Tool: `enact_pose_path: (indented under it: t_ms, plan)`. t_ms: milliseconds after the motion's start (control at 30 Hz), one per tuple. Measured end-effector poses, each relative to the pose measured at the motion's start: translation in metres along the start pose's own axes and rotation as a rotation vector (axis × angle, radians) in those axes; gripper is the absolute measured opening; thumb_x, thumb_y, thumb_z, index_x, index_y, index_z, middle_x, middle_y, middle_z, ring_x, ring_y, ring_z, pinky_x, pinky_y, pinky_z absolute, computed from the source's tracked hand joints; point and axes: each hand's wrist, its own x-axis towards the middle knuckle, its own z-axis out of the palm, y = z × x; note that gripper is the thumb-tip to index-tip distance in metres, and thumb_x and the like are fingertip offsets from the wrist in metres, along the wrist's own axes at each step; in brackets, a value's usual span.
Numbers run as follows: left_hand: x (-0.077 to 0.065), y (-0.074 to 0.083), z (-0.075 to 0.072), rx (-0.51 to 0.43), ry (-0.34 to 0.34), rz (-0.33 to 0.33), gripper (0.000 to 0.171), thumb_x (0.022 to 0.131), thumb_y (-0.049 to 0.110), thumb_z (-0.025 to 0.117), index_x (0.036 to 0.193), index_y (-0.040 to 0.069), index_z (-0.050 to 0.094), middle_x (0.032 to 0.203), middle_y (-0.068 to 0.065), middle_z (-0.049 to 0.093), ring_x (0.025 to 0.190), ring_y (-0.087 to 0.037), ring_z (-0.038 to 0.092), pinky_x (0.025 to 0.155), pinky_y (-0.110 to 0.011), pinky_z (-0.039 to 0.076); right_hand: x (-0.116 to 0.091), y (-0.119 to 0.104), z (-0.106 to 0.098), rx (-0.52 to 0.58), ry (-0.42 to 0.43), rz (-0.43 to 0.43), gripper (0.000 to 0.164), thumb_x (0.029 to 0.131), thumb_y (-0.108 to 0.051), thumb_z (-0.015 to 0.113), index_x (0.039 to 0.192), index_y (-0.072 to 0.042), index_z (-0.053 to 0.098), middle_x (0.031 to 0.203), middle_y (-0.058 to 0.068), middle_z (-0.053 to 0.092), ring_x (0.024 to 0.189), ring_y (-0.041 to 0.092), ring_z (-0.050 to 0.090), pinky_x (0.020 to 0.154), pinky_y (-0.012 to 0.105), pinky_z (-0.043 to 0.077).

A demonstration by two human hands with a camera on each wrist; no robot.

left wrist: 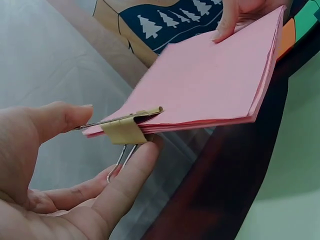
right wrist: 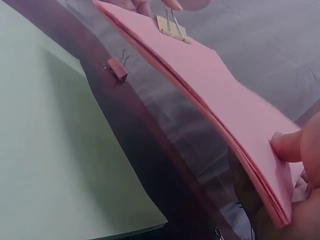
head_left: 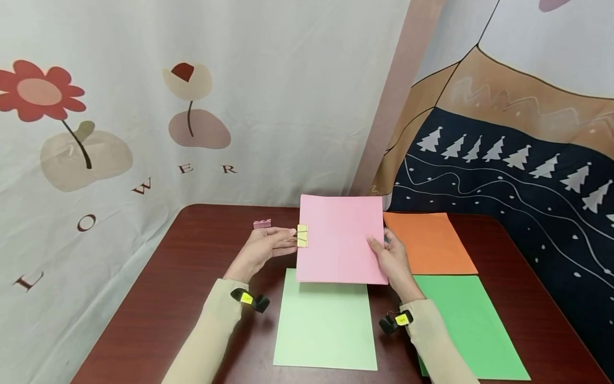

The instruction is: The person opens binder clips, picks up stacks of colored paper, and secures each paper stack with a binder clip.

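Observation:
A stack of pink paper is held up over the table, its sheets slightly fanned at the edge in the left wrist view. A pale yellow binder clip bites its left edge. My left hand pinches that clip, thumb at the upper wire handle and index finger beneath. With the thumb on top and the fingers behind, my right hand grips the stack near its lower right side. Below the stack lies pale green paper, partly covered from the head view.
A pink binder clip stands on the dark red table beyond my left hand. Orange paper and bright green paper lie to the right. Wire handles show at the right wrist view's bottom edge. Curtains hang behind.

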Motion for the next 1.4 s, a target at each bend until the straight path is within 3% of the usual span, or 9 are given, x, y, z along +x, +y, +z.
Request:
enact_pose_path:
  t_ms: [200,433,667,933,1167,1400]
  plan:
    - [0.008,0.008,-0.002,0.059,-0.015,-0.017,0.042,0.097,0.015,0.072,0.128,-0.011,0.061,0.117,-0.021,0.073,0.097,-0.022,0.077,0.093,-0.041,0.061,0.006,-0.004,-0.001,-0.052,0.000,-0.004,0.031,0.105,-0.029,0.061,0.130,-0.011,0.054,0.078,0.002,0.066,0.062,0.014,0.062,0.054,0.029,0.053]
    - [0.018,0.013,-0.008,0.113,0.041,-0.051,0.048,0.095,0.021,0.075,0.129,-0.009,0.060,0.114,-0.021,0.073,0.094,-0.021,0.078,0.093,-0.041,0.061,0.015,-0.013,0.002,-0.099,-0.050,-0.065,0.029,0.106,-0.021,0.058,0.126,-0.001,0.053,0.085,0.008,0.068,0.066,0.013,0.061,0.057,0.027,0.053]
    - [0.027,0.012,-0.012,0.185,0.085,-0.067,0.054,0.094,0.029,0.077,0.129,-0.009,0.060,0.115,-0.025,0.072,0.093,-0.024,0.078,0.087,-0.037,0.063,0.025,-0.022,0.007,-0.174,-0.062,-0.042,0.034,0.105,-0.022,0.058,0.132,0.000,0.055,0.105,0.020,0.070,0.074,0.015,0.065,0.064,0.025,0.054]
    - [0.034,0.010,-0.018,0.271,0.118,-0.080,0.055,0.094,0.035,0.076,0.127,-0.006,0.061,0.112,-0.022,0.073,0.087,-0.022,0.078,0.097,-0.049,0.059,0.037,-0.025,0.012,-0.278,-0.078,-0.057,0.035,0.103,-0.023,0.061,0.127,0.003,0.060,0.106,0.021,0.073,0.077,0.016,0.068,0.065,0.025,0.055]
    - [0.040,0.008,-0.019,0.372,0.145,-0.089,0.053,0.094,0.035,0.076,0.123,-0.007,0.064,0.107,-0.019,0.074,0.088,-0.025,0.077,0.093,-0.046,0.061,0.046,-0.021,0.015,-0.446,-0.088,-0.103,0.041,0.102,-0.026,0.062,0.129,0.004,0.062,0.116,0.022,0.074,0.094,0.024,0.072,0.076,0.031,0.057]
    - [0.046,0.004,-0.020,0.484,0.163,-0.099,0.055,0.095,0.038,0.074,0.123,-0.007,0.063,0.108,-0.018,0.074,0.088,-0.025,0.077,0.085,-0.038,0.064,0.052,-0.016,0.019,-0.498,-0.112,-0.094,0.039,0.102,-0.027,0.062,0.127,0.003,0.063,0.116,0.021,0.074,0.096,0.024,0.071,0.078,0.033,0.057]
